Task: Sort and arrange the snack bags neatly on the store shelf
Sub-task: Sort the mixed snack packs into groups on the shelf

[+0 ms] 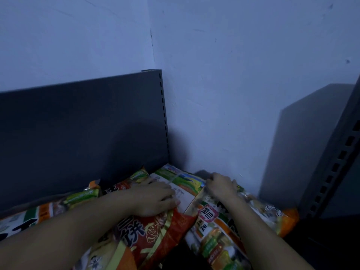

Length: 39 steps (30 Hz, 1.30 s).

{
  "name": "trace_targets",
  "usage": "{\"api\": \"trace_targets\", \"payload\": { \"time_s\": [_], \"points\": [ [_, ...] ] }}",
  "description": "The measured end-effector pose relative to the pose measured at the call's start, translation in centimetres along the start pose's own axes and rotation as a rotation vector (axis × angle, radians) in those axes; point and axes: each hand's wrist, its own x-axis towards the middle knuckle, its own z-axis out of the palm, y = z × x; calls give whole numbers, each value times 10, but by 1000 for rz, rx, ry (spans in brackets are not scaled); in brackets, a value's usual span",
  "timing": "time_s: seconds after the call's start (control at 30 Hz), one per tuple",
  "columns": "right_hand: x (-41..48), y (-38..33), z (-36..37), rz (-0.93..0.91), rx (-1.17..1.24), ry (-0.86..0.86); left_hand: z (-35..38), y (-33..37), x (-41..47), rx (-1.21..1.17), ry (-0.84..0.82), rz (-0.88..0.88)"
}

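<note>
Light: dim, cold blue cast throughout
Shadows: soft dark patch on the back panel (pixel 140 145) and wall (pixel 214 94) corner
Sharpness: soft; snack bags (pixel 155 234) print smeared
Edges: wide-angle bending

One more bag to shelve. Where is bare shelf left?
Little. A dark gap at the front, between the red bag and the orange-green bag; a thin strip along the back panel, far left. The middle is crowded: bags overlap under the left hand, and the right hand grips the orange-green bag.
</note>
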Motion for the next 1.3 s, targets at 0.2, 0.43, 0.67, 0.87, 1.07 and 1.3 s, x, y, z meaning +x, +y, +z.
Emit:
{"api": "trace_targets", "payload": {
  "time_s": [0.2,0.43,0.67,0.87,1.07,1.3],
  "points": [
    [-35,-41,-10,-100,516,290,5,-9,3,-144,260,0],
    [-93,-88,-17,-491,598,419,-7,-20,8,-340,836,184],
    [-111,-91,-24,-574,655,316,-7,-27,5,-138,824,59],
    [-71,-29,-48,-306,608,401,-20,-13,-22,-204,841,99],
    [-41,43,-32,27,-79,-82,-18,-16,-32,-233,834,97],
    [-59,32,-7,36,-362,-146,-16,-19,-39,-235,794,98]
  ]
}}
